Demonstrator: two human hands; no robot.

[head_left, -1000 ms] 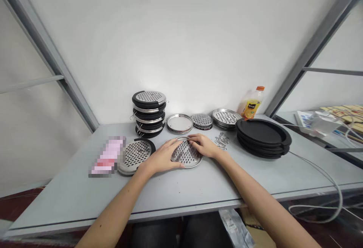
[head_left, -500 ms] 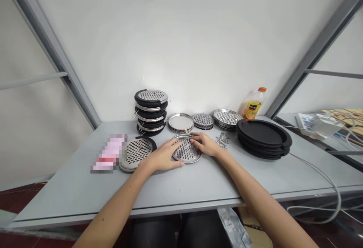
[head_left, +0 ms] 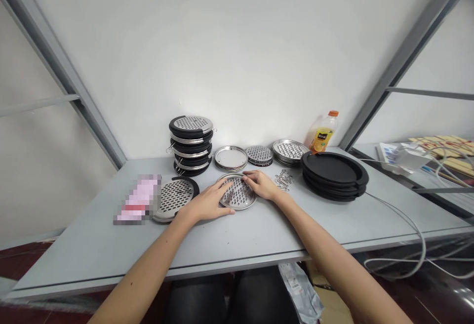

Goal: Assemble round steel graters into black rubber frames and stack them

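Note:
A round steel grater plate with raised teeth lies on the table between my hands. My left hand holds its left side, fingertips over the rim and thumb stretched along the near edge. At the far right rim, my right hand grips the plate with thumb and fingers. Left of my left hand rests a round grater disc with a black edge piece, partly hidden by that hand. Several small metal hooks or clips lie in a loose heap just beyond my right wrist.
At the back stand a stack of black-rimmed graters, plain round plates, fine grater discs and coarse grater plates. Black round trays are piled at right, near a juice bottle. A blurred pink item lies left.
The view has shifted slightly, so everything appears a little further left. Both hands remain on the grater plate, with no clear movement against it.

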